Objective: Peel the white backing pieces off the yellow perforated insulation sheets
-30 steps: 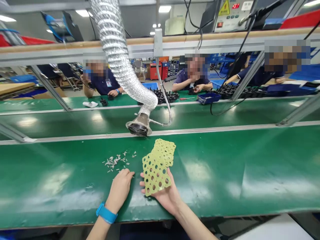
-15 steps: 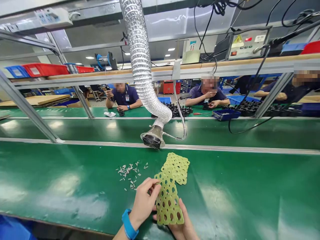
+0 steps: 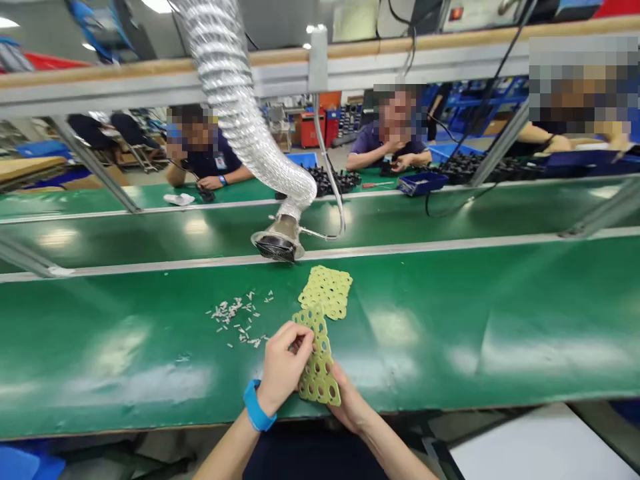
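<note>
My right hand grips a yellow-green panel with rows of round holes from its right and lower side, tilted above the front of the bench. My left hand, a blue band round its wrist, is closed in a pinch against the panel's left part. What its fingertips hold, if anything, is hidden. Just beyond, a second holed panel lies flat, its near corner behind the held one. Small white cylindrical pieces are scattered on the bench to the left of both panels.
A silver flexible duct hangs down to a hood beyond the panels. A metal rail crosses the green bench. Across it, several people work near black parts and a blue tray. A white surface is at lower right.
The view has tilted down and shifted right, showing my forearms and the bench's front edge. Both hands stay at the same panel, which appears turned more edge-on; my left fingers remain pinched.
</note>
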`<state>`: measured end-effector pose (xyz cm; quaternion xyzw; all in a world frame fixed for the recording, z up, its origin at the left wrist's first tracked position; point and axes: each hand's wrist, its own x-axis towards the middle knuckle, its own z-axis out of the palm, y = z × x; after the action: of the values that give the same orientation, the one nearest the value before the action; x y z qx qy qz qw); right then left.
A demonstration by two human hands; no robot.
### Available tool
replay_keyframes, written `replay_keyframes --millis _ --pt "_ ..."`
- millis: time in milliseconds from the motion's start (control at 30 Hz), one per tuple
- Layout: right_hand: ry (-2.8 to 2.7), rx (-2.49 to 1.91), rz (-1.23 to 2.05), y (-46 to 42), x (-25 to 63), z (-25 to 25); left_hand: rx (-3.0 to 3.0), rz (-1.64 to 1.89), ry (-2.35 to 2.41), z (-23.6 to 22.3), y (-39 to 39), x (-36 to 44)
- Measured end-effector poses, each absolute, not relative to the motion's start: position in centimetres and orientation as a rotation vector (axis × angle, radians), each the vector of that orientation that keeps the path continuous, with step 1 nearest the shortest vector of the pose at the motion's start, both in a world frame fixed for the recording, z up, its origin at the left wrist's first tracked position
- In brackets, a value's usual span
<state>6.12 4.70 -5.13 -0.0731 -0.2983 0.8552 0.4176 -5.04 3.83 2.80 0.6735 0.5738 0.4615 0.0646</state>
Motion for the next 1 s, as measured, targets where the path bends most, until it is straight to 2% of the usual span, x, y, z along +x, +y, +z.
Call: replay_keyframes --millis 300,833,1000 --pt "-0.844 -0.067 2.120 5.4 6.3 -5.8 2.134 1.422 1.684 2.2 4.4 -5.1" --pt "-0.788 -0.115 2.164 5.4 6.4 -5.8 2.139 1.370 1.681 2.7 4.4 -5.4" --pt "-0.639 -0.016 2.199 5.6 6.7 -5.5 2.130 1.401 1.906 3.2 4.8 -9.3"
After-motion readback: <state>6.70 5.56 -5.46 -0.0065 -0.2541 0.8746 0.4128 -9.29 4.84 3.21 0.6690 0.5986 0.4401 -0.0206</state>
